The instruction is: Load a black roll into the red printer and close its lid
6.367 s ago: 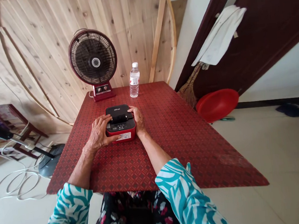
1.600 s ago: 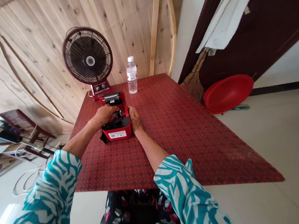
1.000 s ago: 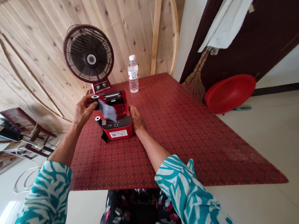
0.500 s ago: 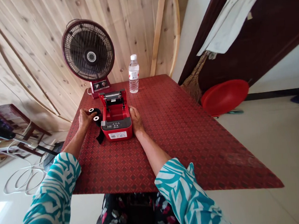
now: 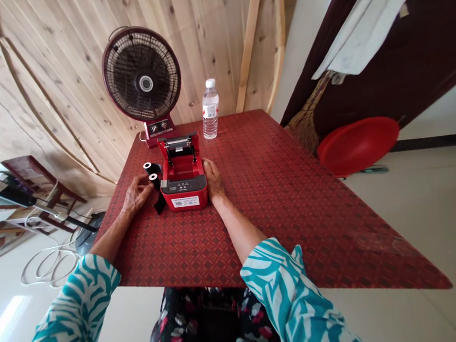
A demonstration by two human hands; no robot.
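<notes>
The small red label printer [image 5: 184, 188], lid raised, sits on the red patterned table [image 5: 274, 199]. The right hand [image 5: 214, 178] lies flat against its right side, grip apart. The left hand [image 5: 136, 193] rests beside the black two-spool ribbon [image 5: 153, 178] just left of the printer, grip loosely apart.

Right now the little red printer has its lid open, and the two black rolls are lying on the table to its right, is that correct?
Not quite. The head view shows the printer with its lid open, but the two black rolls lie on the table to its left, beside the left hand.
</notes>
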